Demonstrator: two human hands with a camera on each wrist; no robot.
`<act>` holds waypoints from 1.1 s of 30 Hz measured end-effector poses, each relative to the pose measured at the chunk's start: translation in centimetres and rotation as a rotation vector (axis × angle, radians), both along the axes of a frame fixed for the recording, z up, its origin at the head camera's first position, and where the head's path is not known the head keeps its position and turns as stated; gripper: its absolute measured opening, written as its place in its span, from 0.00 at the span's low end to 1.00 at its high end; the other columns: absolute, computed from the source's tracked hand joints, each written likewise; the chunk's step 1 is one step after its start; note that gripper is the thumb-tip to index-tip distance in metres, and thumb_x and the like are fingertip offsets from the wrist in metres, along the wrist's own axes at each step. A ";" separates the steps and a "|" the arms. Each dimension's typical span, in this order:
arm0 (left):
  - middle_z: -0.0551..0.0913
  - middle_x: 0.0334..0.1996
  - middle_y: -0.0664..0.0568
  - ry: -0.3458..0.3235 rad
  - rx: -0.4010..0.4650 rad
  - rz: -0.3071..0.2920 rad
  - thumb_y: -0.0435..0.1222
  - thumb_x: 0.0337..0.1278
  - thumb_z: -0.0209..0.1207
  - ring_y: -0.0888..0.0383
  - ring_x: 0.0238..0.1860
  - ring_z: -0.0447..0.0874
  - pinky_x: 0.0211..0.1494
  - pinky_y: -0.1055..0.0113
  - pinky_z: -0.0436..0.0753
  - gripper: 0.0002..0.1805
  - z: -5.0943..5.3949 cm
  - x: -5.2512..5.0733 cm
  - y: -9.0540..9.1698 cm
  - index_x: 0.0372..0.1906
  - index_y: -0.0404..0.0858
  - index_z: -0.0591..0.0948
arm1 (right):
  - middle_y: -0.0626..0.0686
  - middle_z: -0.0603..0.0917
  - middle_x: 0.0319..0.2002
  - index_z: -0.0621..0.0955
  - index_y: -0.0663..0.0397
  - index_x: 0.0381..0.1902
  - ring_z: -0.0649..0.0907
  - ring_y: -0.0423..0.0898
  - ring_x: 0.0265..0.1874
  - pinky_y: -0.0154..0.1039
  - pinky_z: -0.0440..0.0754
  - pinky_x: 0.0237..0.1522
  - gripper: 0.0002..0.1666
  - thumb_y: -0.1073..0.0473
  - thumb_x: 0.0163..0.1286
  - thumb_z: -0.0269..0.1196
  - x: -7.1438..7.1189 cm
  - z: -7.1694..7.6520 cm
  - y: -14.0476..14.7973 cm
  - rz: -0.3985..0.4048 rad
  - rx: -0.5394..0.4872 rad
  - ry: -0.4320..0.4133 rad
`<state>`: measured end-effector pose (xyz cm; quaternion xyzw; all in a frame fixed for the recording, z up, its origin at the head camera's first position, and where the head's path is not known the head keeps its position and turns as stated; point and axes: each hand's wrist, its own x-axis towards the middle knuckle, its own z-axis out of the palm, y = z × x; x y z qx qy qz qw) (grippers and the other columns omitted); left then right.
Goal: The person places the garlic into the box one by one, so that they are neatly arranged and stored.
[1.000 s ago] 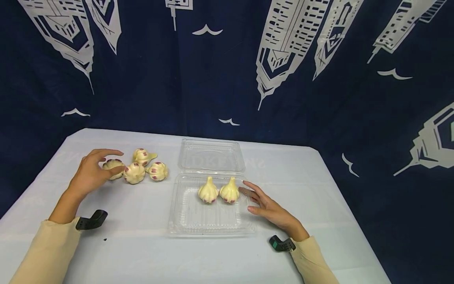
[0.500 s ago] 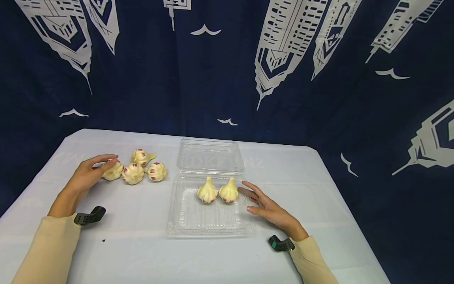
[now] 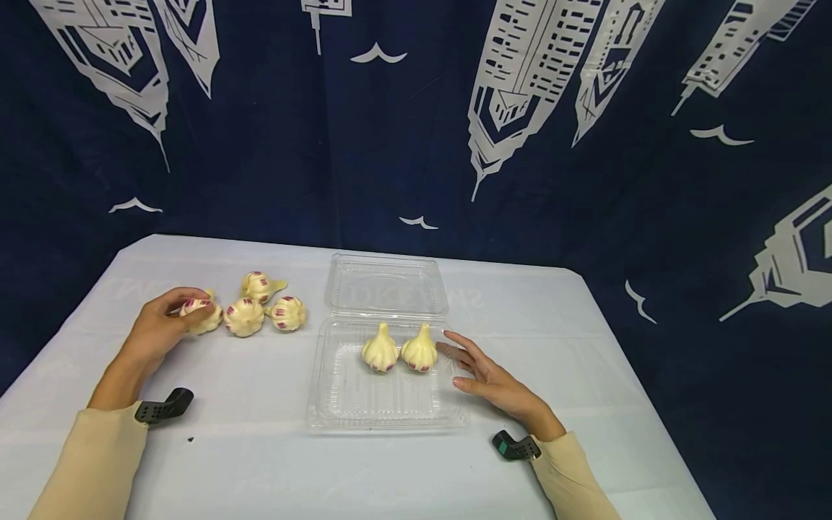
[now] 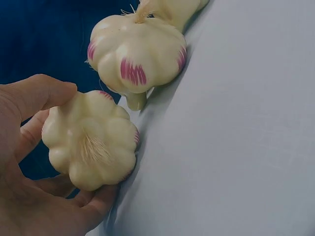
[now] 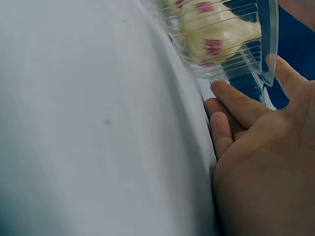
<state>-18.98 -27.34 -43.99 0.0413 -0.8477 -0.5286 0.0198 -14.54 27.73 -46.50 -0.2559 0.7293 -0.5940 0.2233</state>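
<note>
In the head view, my left hand (image 3: pixel 151 331) grips the leftmost garlic bulb (image 4: pixel 91 142), a cream one with purple streaks. The left wrist view shows the thumb on one side of it and fingers curled round the other. Close beside it lies another garlic bulb (image 3: pixel 244 318). My right hand (image 3: pixel 497 386) rests at the right side of a clear plastic clamshell box (image 3: pixel 390 412), its fingers loosely extended and touching the wall. Two garlic bulbs stand upright in the box, a left one (image 3: pixel 380 349) and a right one (image 3: pixel 419 349), stems up.
The box's lid (image 3: pixel 388 289) lies folded back, away from me. Two more garlic bulbs, one at the back (image 3: pixel 260 287) and one to the right (image 3: pixel 289 314), lie on the white-covered table (image 3: pixel 260 462). A dark blue patterned cloth (image 3: pixel 390 144) hangs behind.
My left hand has come down around the leftmost garlic bulb and now holds it; the bulb has shifted slightly left and turned. The right hand has stayed by the box.
</note>
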 end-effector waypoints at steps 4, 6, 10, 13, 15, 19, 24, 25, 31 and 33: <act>0.71 0.42 0.73 0.020 0.051 0.007 0.44 0.67 0.63 0.73 0.43 0.68 0.39 0.82 0.72 0.09 0.2 0.3 0.1 0.47 0.56 0.77 | 0.60 0.53 0.79 0.47 0.39 0.81 0.51 0.63 0.77 0.26 0.62 0.66 0.45 0.65 0.77 0.55 0.0 0.0 0.0 0.000 0.001 0.005; 0.73 0.40 0.73 0.038 0.075 0.018 0.41 0.67 0.62 0.73 0.40 0.70 0.37 0.81 0.74 0.11 0.4 0.5 0.1 0.49 0.59 0.77 | 0.60 0.53 0.79 0.47 0.40 0.81 0.51 0.63 0.77 0.25 0.62 0.67 0.45 0.65 0.77 0.56 0.0 0.0 0.0 0.000 0.001 0.007; 0.73 0.46 0.71 0.069 0.067 0.037 0.38 0.68 0.61 0.74 0.44 0.69 0.40 0.85 0.72 0.17 0.9 0.8 0.3 0.58 0.56 0.77 | 0.60 0.53 0.79 0.47 0.40 0.81 0.51 0.63 0.77 0.25 0.62 0.67 0.45 0.63 0.77 0.56 0.0 0.0 -0.1 0.002 -0.002 0.003; 0.70 0.56 0.65 0.082 0.044 0.040 0.37 0.69 0.60 0.72 0.46 0.67 0.41 0.85 0.72 0.20 1.4 1.0 0.7 0.63 0.51 0.76 | 0.60 0.53 0.79 0.47 0.41 0.81 0.51 0.63 0.78 0.25 0.62 0.67 0.45 0.63 0.76 0.57 0.0 0.1 -0.1 0.002 -0.002 0.000; 0.68 0.59 0.63 0.081 0.033 0.041 0.38 0.69 0.60 0.70 0.45 0.67 0.39 0.83 0.73 0.20 1.8 1.1 1.0 0.63 0.50 0.76 | 0.60 0.52 0.79 0.46 0.42 0.81 0.51 0.63 0.78 0.25 0.62 0.67 0.45 0.63 0.76 0.57 0.1 0.1 0.0 0.003 -0.003 0.000; 0.67 0.58 0.63 0.106 0.036 0.014 0.37 0.68 0.60 0.68 0.45 0.68 0.39 0.81 0.73 0.22 2.9 1.5 1.9 0.64 0.49 0.76 | 0.60 0.52 0.79 0.46 0.42 0.81 0.51 0.63 0.78 0.25 0.62 0.67 0.45 0.63 0.77 0.56 0.1 0.1 0.0 0.003 -0.003 -0.002; 0.62 0.66 0.56 0.166 0.047 -0.045 0.31 0.66 0.61 0.66 0.60 0.65 0.51 0.87 0.70 0.26 4.1 2.1 3.4 0.68 0.41 0.74 | 0.60 0.53 0.79 0.47 0.40 0.81 0.51 0.63 0.78 0.24 0.61 0.67 0.45 0.64 0.77 0.56 0.0 0.0 0.0 0.003 0.004 0.002; 0.61 0.67 0.53 0.173 0.043 -0.052 0.30 0.65 0.61 0.64 0.63 0.64 0.53 0.88 0.69 0.27 4.3 2.1 3.8 0.68 0.39 0.73 | 0.60 0.53 0.79 0.47 0.40 0.81 0.50 0.63 0.78 0.24 0.60 0.67 0.45 0.64 0.77 0.56 0.1 0.0 0.0 0.003 0.005 0.004; 0.58 0.72 0.44 0.188 0.039 -0.106 0.27 0.63 0.62 0.56 0.70 0.60 0.56 0.90 0.67 0.29 5.1 2.2 5.6 0.68 0.35 0.72 | 0.59 0.53 0.80 0.47 0.41 0.81 0.49 0.62 0.78 0.24 0.59 0.67 0.45 0.63 0.77 0.56 0.1 -0.1 0.1 0.005 0.000 0.007; 0.58 0.72 0.44 0.198 0.047 -0.125 0.26 0.62 0.62 0.57 0.69 0.60 0.56 0.89 0.67 0.29 5.3 2.4 6.1 0.68 0.34 0.72 | 0.59 0.53 0.80 0.47 0.40 0.81 0.48 0.62 0.78 0.23 0.58 0.68 0.45 0.63 0.77 0.56 0.1 -0.1 0.2 0.001 0.001 0.010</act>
